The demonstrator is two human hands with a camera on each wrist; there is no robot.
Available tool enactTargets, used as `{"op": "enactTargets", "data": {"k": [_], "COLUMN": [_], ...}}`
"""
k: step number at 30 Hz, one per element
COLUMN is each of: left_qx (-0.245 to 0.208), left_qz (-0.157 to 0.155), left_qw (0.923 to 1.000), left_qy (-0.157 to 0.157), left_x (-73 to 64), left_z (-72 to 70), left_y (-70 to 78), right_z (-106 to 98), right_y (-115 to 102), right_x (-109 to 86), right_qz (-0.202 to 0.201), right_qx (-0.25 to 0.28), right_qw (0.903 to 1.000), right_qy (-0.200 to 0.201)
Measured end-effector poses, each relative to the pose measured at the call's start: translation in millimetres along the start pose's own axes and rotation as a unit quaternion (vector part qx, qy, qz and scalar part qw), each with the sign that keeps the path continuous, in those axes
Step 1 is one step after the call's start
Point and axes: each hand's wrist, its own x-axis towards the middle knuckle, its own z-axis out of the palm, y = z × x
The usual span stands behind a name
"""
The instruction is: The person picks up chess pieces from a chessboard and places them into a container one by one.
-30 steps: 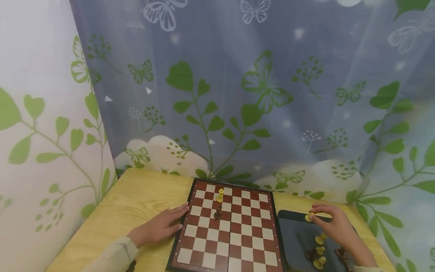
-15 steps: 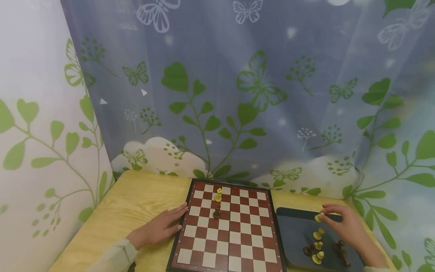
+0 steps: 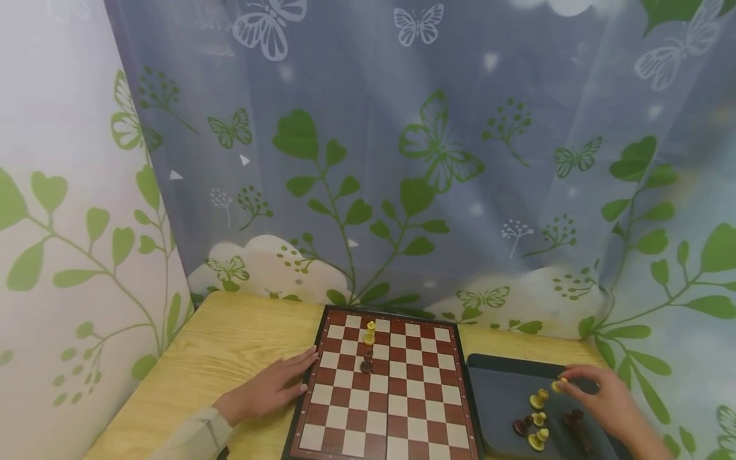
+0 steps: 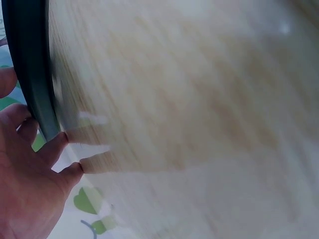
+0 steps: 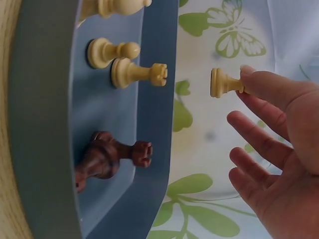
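My right hand (image 3: 612, 402) pinches a pale yellow chess piece (image 5: 219, 83) between thumb and index finger, above the far right part of the dark tray (image 3: 497, 396). Fingertips hide the piece's top; its round base and narrow stem show in the right wrist view. The other fingers are spread and loosely bent. At the left edge of the chessboard (image 3: 425, 384), my left hand (image 3: 261, 391) lies with fingers extended, fingertips at the dark frame. On the board stand a tall yellow piece (image 3: 369, 333) and, just nearer, a dark brown piece (image 3: 367, 364).
Inside the tray a yellow rook (image 5: 137, 73) and a pawn (image 5: 107, 52) stand upright, beside another yellow piece (image 3: 538, 439). Dark brown pieces (image 5: 102, 157) are there too, one a rook (image 5: 142, 153). A patterned curtain (image 3: 368, 160) hangs behind the wooden table (image 3: 247, 326).
My right hand, with the yellow piece, has moved rightward and slightly nearer over the tray. The left hand stays at the board's edge. The view has shifted slightly.
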Motion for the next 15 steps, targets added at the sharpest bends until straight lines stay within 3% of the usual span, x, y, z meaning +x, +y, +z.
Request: {"op": "enactTargets", "data": {"k": [15], "left_qx": [0.007], "left_qz": [-0.001], "left_qw": [1.0000], "left_qy": [-0.006], "left_x": [1.1], "left_z": [-1.2], "left_y": [-0.8], "right_z": [5], "right_y": [18], "right_x": [2.7], "right_qz": [0.017], "right_qx": [-0.012], "right_qw": [0.9994], "right_qy": [-0.027]}}
